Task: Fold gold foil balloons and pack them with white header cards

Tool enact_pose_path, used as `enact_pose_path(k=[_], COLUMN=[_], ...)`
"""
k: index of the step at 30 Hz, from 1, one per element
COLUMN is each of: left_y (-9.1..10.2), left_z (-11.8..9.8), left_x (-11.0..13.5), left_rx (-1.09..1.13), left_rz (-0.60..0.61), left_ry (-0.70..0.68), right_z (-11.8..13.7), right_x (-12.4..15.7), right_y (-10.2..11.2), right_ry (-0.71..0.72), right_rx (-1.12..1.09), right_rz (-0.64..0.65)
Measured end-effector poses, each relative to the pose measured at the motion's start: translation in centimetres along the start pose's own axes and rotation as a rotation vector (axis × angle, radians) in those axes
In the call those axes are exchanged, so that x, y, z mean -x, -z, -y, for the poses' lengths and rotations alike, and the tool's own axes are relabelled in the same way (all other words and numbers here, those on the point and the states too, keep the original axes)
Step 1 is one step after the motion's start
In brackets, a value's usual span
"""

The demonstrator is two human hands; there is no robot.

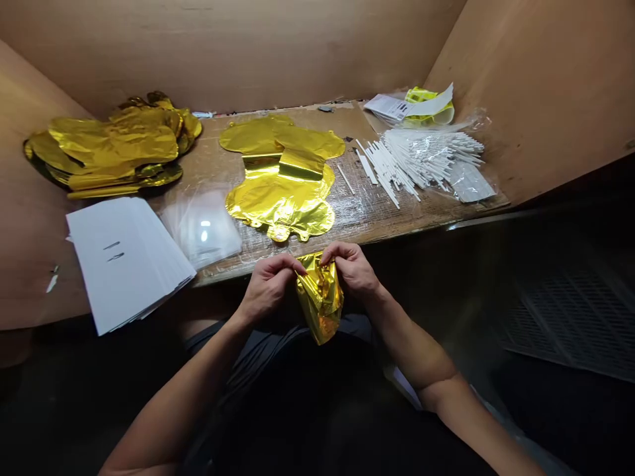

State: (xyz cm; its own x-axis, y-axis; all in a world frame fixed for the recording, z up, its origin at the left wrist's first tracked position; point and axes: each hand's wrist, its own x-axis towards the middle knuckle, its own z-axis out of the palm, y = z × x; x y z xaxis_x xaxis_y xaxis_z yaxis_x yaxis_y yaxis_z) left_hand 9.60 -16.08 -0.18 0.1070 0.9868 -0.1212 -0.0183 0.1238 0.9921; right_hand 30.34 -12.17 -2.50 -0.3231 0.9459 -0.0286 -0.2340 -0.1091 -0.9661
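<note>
A crumpled gold foil balloon (321, 301) hangs between my two hands, just off the front edge of the work surface. My left hand (272, 283) pinches its upper left side between thumb and fingers. On the upper right side, my right hand (353, 268) has it pinched the same way. Just beyond the hands, flat gold foil balloons (280, 198) lie overlapping on the board. To the right of these rests a single white stick (346, 179). The lower end of the held balloon dangles free above my lap.
A heap of gold foil balloons (119, 145) fills the back left. In front are a stack of white sheets (126, 258) and clear plastic bags (206, 225). Many white sticks (411, 162) spill from a bag at right, near a yellow packet (430, 106). Wooden panels (258, 53) enclose the surface.
</note>
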Motion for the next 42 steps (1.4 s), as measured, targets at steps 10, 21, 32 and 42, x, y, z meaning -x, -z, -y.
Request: enact_pose_path(k=[10, 21, 32, 42], left_y=[0.1, 3.0, 20.2, 26.2], left_z=[0.6, 1.6, -1.2, 0.8], left_x=[2.8, 5.6, 4.2, 5.4], left_rx=[0.188, -0.105, -0.812, -0.94], left_rz=[-0.137, -0.171, -1.082, -1.231], left_ry=[-0.041, -0.118, -0.031, 0.045], right_z=[0.7, 4.2, 2.4, 1.5], right_x=[0.0, -0.7, -3.0, -3.3], right_y=[-1.8, -1.5, -3.1, -3.0], right_ry=[-0.222, -0.097, 0.008, -0.038], right_rx=[0.054, 0.452, 0.659, 0.481], right_rz=[0.323, 0.553, 0.532, 0.37])
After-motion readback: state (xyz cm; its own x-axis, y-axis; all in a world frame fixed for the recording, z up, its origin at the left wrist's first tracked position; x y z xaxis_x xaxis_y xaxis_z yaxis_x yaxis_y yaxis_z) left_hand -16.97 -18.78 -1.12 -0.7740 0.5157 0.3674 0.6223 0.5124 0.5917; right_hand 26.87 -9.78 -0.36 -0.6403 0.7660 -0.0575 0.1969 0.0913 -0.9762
